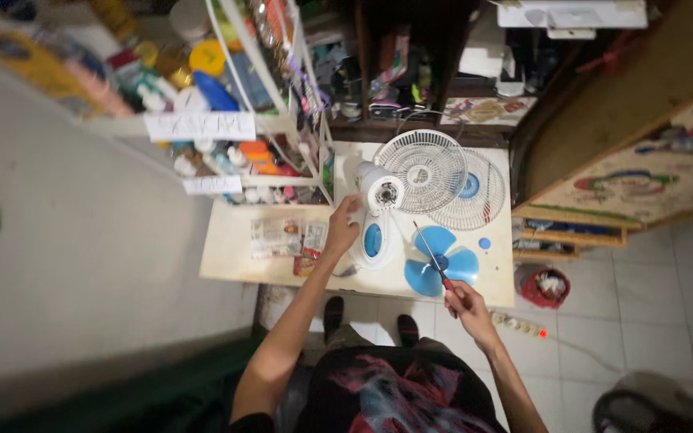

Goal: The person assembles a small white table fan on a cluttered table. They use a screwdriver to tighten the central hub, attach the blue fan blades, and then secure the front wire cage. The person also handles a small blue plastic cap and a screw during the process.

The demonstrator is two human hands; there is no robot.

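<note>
A white fan body [377, 215] with a blue front panel stands on a cream table [233, 258], its motor head bare. My left hand [342, 226] rests against the body's left side, holding it steady. My right hand [465, 307] grips a screwdriver [431, 255] with a red handle; its shaft points up and left over the blue fan blade [441, 261] lying flat on the table. Two white wire grilles [421, 168] lie behind the fan body, overlapping. A small blue cap [484, 243] sits beside the blade.
A white wire rack [244, 120] crowded with bottles stands at the table's back left. Packets [286, 237] lie on the table's left part. A red bucket [545, 288] and a power strip [519, 325] sit on the tiled floor at the right. Dark shelves rise behind.
</note>
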